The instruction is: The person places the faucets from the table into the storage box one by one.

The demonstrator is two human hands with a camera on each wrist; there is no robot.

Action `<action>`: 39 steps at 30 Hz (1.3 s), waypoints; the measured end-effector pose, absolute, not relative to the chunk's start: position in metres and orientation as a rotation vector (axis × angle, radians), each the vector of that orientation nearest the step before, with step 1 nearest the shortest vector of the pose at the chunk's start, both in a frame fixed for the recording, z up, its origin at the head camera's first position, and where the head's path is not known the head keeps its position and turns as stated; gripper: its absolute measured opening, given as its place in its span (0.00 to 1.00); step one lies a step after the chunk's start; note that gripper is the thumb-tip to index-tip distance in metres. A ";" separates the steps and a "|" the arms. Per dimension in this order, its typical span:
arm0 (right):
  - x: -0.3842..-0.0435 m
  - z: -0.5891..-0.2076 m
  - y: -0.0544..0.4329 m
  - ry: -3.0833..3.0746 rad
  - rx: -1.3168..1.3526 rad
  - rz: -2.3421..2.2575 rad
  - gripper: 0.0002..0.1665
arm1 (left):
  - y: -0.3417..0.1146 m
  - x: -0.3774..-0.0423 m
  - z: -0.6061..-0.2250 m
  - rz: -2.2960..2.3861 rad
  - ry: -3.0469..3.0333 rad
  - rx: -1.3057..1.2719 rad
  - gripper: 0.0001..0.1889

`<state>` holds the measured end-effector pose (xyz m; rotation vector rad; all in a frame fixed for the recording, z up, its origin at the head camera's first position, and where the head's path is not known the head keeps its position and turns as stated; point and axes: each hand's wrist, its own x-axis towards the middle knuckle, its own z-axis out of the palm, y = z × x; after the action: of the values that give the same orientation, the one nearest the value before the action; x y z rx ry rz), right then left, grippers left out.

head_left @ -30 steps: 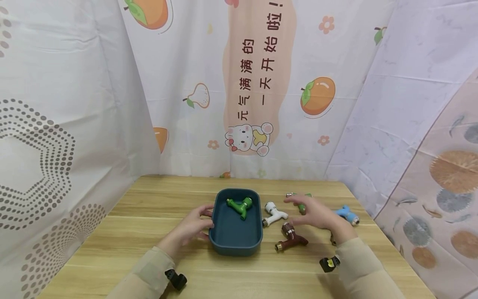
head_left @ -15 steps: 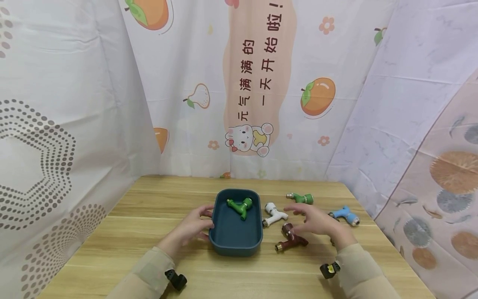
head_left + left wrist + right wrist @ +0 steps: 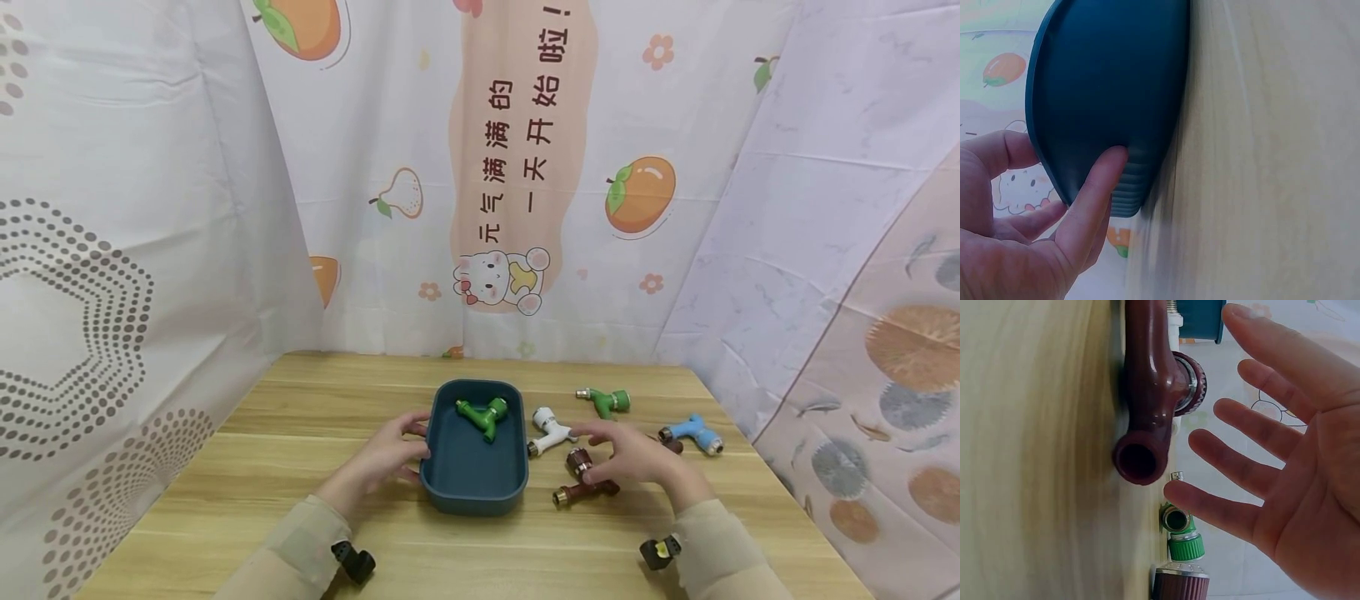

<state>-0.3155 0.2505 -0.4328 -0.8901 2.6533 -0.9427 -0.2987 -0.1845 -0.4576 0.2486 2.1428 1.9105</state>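
Observation:
A dark blue plastic bin (image 3: 474, 505) sits mid-table with a green faucet (image 3: 489, 418) inside. My left hand (image 3: 384, 457) is at the bin's left side; in the left wrist view its extended fingers (image 3: 1094, 200) touch the outer wall. Over a dark red faucet (image 3: 572, 494) hovers my right hand (image 3: 633, 457). The right wrist view has this hand's fingers spread, apart from the faucet's dark red body (image 3: 1147, 381). A white faucet (image 3: 551, 437) lies between the bin and my right hand.
Behind my right hand lies another green faucet (image 3: 607, 402). To the right are a blue faucet (image 3: 693, 432) and a second dark red faucet (image 3: 672, 445), mostly hidden by the hand. Printed curtains (image 3: 390, 275) surround the wooden table (image 3: 465, 558).
My right hand has come down and nearer to me, from beside the far green faucet to over the dark red one. The left hand and bin stay put.

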 end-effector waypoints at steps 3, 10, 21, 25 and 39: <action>-0.314 -0.434 0.251 2.654 -0.890 -0.914 0.41 | -0.184 -0.299 -0.458 1.911 2.144 0.252 0.37; -0.312 -0.436 0.251 2.634 -0.925 -0.905 0.39 | -0.185 -0.299 -0.458 1.914 2.140 0.259 0.37; -0.310 -0.438 0.249 2.575 -0.904 -0.939 0.41 | -0.185 -0.299 -0.458 1.913 2.134 0.262 0.37; -0.310 -0.438 0.250 2.551 -0.916 -0.951 0.42 | -0.185 -0.299 -0.458 1.913 2.136 0.263 0.37; -0.311 -0.444 0.254 2.545 -0.952 -0.915 0.42 | -0.185 -0.300 -0.461 1.914 2.135 0.273 0.36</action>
<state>-0.3114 0.2541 -0.4437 -0.9517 2.5450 -0.9146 -0.3002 -0.1851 -0.4614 0.2734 2.1352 1.9137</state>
